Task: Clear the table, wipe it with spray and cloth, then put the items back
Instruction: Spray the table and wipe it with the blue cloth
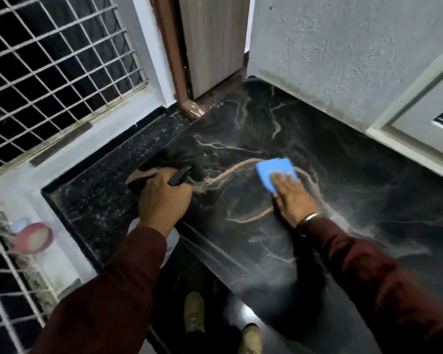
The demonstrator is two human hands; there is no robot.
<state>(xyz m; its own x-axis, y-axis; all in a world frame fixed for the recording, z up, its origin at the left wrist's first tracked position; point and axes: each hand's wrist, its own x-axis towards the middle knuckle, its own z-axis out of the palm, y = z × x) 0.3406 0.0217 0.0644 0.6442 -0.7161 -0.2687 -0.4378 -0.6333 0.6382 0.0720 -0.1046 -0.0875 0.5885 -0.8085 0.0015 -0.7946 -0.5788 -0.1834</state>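
The table [266,139] is a black marble slab with pale and orange veins, filling the centre of the view. My right hand [293,198] lies flat on a blue cloth [274,172], pressing it onto the slab. My left hand [161,198] is closed around a spray bottle; its black nozzle [180,175] sticks out past my fingers and its white body [173,241] shows under my wrist. The bottle hangs over the table's left edge. Both arms wear dark red sleeves.
A black speckled stone ledge [105,180] runs along the table's left side under a grilled window [51,72]. A pink tape roll [33,237] lies on the white sill at left. A door frame [174,60] stands behind, a textured wall [343,47] to the right. My shoes [195,312] are below.
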